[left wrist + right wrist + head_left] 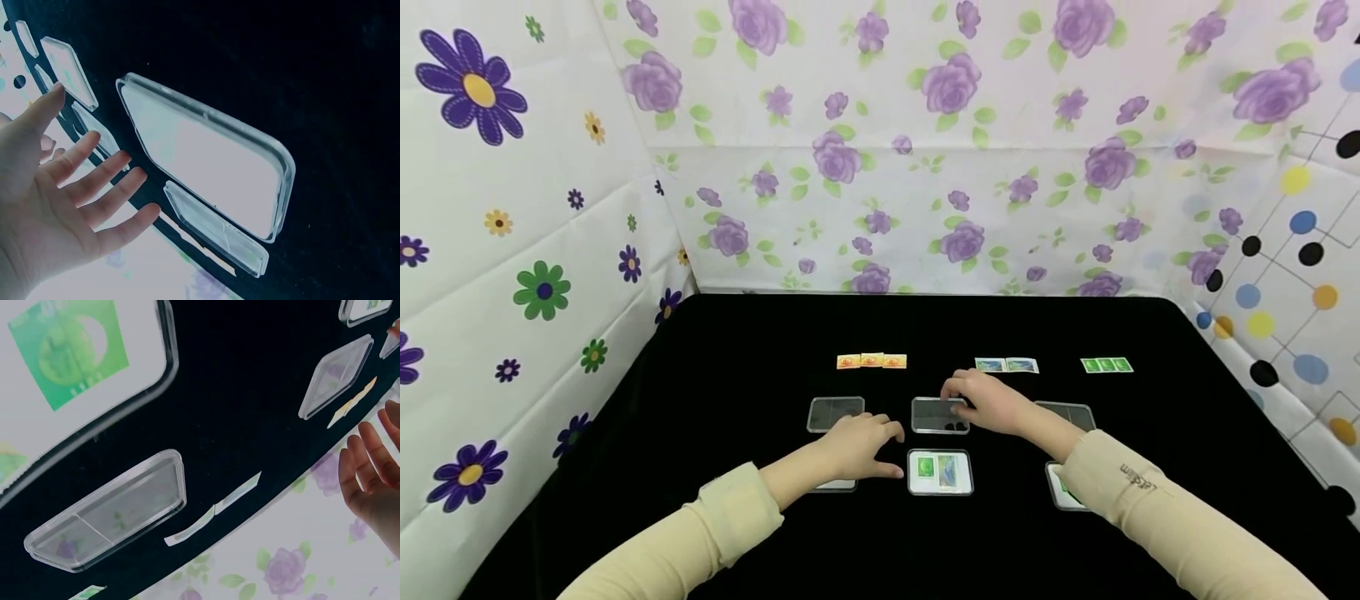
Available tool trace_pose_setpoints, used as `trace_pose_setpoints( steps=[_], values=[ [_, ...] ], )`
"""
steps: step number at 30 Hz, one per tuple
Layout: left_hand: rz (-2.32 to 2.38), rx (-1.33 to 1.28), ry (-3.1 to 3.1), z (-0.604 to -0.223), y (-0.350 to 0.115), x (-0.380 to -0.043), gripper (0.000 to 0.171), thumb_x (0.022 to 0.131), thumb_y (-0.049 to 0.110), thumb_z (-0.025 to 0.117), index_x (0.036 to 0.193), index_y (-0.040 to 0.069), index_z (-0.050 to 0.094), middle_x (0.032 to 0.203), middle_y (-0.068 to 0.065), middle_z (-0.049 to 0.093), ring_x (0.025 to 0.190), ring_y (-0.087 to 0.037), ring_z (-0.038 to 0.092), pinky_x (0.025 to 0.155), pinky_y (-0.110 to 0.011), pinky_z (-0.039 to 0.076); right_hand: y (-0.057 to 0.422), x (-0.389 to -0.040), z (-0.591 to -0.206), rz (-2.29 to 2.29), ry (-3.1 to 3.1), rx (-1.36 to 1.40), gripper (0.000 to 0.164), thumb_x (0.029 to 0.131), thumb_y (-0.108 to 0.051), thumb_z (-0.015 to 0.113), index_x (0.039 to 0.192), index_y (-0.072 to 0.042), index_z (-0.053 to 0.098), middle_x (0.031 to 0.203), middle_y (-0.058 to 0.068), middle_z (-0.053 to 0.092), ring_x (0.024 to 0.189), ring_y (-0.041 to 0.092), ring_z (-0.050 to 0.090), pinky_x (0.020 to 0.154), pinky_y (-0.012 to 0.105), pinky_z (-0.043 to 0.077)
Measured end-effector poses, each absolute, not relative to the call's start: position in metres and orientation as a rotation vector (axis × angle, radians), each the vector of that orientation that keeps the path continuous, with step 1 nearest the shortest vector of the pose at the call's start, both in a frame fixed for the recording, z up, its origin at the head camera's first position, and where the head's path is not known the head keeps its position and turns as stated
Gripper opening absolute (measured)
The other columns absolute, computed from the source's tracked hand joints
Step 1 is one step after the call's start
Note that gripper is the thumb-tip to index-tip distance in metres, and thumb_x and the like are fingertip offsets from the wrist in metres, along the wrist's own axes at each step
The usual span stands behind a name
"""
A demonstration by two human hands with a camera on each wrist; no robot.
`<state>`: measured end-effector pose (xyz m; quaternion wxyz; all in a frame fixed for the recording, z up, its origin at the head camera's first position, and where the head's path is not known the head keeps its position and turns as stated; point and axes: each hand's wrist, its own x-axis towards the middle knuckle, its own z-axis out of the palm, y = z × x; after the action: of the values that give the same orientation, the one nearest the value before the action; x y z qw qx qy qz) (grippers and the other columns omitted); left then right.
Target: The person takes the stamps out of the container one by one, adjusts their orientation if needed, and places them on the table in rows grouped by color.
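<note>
In the head view, my left hand (pixel 861 446) reaches over the left pair of clear cases, its thumb and fingers spread toward the middle. The left wrist view shows those fingers (pixel 128 234) loosely extended, holding nothing. Just right of that hand lies a clear case with a white insert (pixel 940 486), a green stamp (pixel 926 467) and a blue stamp (pixel 948 471). My right hand (pixel 988 400) hovers over the right edge of the middle transparent lid (pixel 934 417), fingers relaxed. The right wrist view shows nothing in its grasp.
Orange stamps (pixel 872 361), blue stamps (pixel 1007 365) and green stamps (pixel 1107 365) lie in a row farther back. A left lid (pixel 831 412), a right lid (pixel 1071 411) and a right case (pixel 1060 492) are partly covered by my arms. Flowered cloth (pixel 820 217) walls the black tabletop (pixel 737 350).
</note>
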<state>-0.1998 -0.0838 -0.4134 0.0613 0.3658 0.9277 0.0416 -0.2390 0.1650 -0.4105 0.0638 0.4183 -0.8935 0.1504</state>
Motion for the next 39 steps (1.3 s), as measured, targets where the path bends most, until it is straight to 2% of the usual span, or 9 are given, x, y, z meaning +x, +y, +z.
trace_pose_setpoints(
  steps=[6, 10, 22, 39],
  values=[
    [0.193, 1.096, 2.811, -0.418, -0.081, -0.192, 0.051, 0.081, 0.050, 0.068, 0.118, 0.016, 0.060, 0.123, -0.005, 0.062, 0.103, -0.020, 0.062, 0.082, -0.037, 0.053, 0.168, -0.228, -0.419, 0.481, -2.641, 1.224, 0.015, 0.081, -0.001, 0.069, 0.096, -0.002, 0.064, 0.092, 0.007, 0.063, 0.083, 0.020, 0.060, 0.073, 0.029, 0.052],
    [0.224, 1.084, 2.800, -0.422, -0.078, -0.188, 0.055, 0.079, 0.050, 0.069, 0.121, 0.016, 0.059, 0.125, -0.005, 0.060, 0.106, -0.022, 0.061, 0.084, -0.040, 0.053, 0.171, -0.222, -0.422, 0.533, -2.659, 1.175, 0.015, 0.082, -0.002, 0.069, 0.096, -0.003, 0.064, 0.091, 0.005, 0.062, 0.084, 0.019, 0.059, 0.075, 0.030, 0.052],
    [0.207, 1.053, 2.842, -0.435, -0.070, -0.182, 0.070, 0.072, 0.060, 0.071, 0.126, 0.018, 0.056, 0.121, -0.001, 0.059, 0.105, -0.020, 0.057, 0.085, -0.041, 0.052, 0.173, -0.207, -0.432, 0.717, -2.777, 1.162, 0.018, 0.086, -0.013, 0.067, 0.102, -0.004, 0.064, 0.098, 0.005, 0.062, 0.088, 0.021, 0.059, 0.077, 0.031, 0.051],
    [0.211, 1.052, 2.904, -0.440, -0.070, -0.182, 0.064, 0.071, 0.056, 0.074, 0.120, 0.017, 0.059, 0.115, 0.000, 0.059, 0.099, -0.018, 0.056, 0.079, -0.042, 0.053, 0.153, -0.186, -0.435, 0.731, -2.878, 1.092, 0.027, 0.083, -0.024, 0.071, 0.104, -0.009, 0.064, 0.102, 0.001, 0.061, 0.096, 0.019, 0.058, 0.084, 0.035, 0.051]
  ],
)
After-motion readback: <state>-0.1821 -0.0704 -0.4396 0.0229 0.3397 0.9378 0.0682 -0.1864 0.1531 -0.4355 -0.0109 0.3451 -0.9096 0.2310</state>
